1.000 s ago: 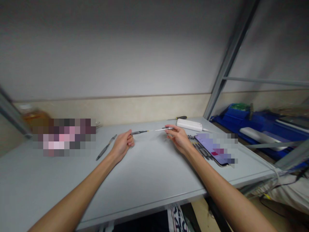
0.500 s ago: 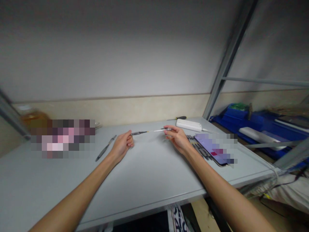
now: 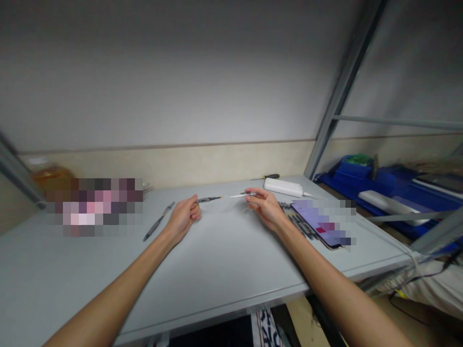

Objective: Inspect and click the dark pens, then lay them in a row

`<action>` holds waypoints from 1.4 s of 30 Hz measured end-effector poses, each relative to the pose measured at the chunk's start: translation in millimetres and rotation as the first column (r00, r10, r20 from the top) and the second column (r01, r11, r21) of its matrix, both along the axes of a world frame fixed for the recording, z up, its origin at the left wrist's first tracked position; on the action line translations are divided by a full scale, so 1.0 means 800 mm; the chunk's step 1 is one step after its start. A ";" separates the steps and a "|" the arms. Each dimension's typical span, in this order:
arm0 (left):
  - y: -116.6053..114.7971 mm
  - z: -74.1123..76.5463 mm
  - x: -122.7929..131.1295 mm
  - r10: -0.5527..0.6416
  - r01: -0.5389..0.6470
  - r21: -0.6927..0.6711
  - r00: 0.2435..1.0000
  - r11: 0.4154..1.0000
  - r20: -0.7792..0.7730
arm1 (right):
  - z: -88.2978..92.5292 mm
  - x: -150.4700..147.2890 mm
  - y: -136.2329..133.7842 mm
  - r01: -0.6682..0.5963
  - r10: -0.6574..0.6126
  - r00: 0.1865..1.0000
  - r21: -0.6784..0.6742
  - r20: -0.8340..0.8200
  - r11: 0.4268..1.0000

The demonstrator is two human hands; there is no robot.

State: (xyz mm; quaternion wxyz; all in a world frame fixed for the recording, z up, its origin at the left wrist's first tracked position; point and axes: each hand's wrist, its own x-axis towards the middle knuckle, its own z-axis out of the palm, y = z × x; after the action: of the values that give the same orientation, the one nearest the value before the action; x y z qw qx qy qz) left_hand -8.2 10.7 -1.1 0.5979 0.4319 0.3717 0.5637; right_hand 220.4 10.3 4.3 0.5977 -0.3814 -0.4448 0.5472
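Observation:
My left hand [image 3: 185, 214] is closed round a dark grey pen part [image 3: 209, 199], whose narrow, yellowish tip points right. Facing it, my right hand [image 3: 265, 206] pinches a slim grey pen piece [image 3: 250, 193] between thumb and fingers. From that piece a thin white rod [image 3: 237, 195], perhaps a refill, sticks out to the left. A small gap separates the rod from the yellowish tip. Both parts are held above the table, nearly level. Left of my left hand, a grey pen [image 3: 158, 222] lies slanted on the tabletop.
Several dark pen parts [image 3: 302, 225] lie beside a lit phone [image 3: 318, 224] on the right. Behind are a white power strip [image 3: 283, 187] with a cord and a screwdriver [image 3: 271, 177]. A blurred pink item [image 3: 101, 207] sits left on the grey table [image 3: 217, 279]. A metal post [image 3: 331, 115] rises at right.
The gap between the white rod and the yellowish tip looks slightly wider and clearer. Both hands have stayed almost in place.

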 end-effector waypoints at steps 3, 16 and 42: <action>0.000 -0.001 -0.001 0.000 0.000 0.005 1.000 1.000 -0.008 | 0.000 0.000 0.000 0.002 -0.002 1.000 0.004 0.006 1.000; -0.003 -0.009 0.009 -0.083 0.090 0.040 0.984 0.995 -0.160 | -0.007 -0.012 -0.005 -0.046 0.026 0.976 0.089 0.217 0.995; -0.004 -0.010 -0.004 0.042 0.112 0.225 0.811 0.968 -0.584 | -0.007 -0.011 -0.016 -0.151 -0.203 0.652 0.387 0.731 0.910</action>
State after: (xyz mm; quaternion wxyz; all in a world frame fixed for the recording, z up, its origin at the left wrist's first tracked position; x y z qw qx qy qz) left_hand -11.4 7.4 -8.9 0.4061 0.6624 0.4554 0.4346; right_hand 211.2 -2.4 -1.2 0.4316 -0.4451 -0.7528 0.2212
